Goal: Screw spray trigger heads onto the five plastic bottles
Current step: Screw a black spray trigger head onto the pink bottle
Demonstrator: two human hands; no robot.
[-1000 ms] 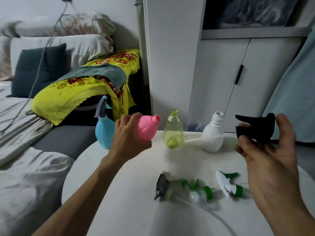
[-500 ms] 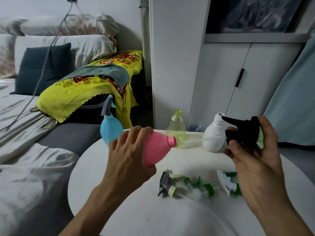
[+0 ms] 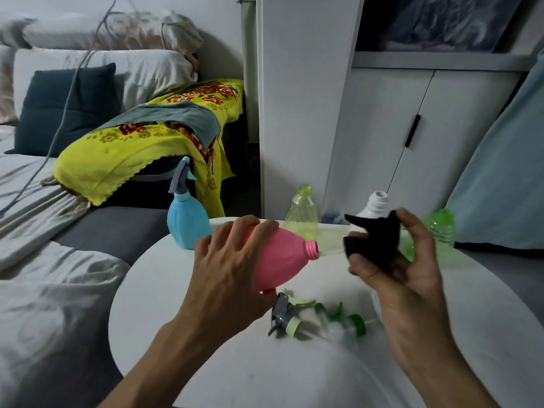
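Left hand point(image 3: 232, 269) grip wraps pink bottle point(image 3: 282, 260), tipped sideways above tabletop point(image 3: 485, 334), neck facing right. Right hand point(image 3: 409, 272) grip pinches black trigger head point(image 3: 375, 240) just beside neck, likely aligning threads.

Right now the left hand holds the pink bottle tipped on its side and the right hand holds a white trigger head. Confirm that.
Not quite. The trigger head in the right hand is black, not white, as the head view shows. The rest stands: the left hand holds the pink bottle tipped on its side, neck toward the right hand.
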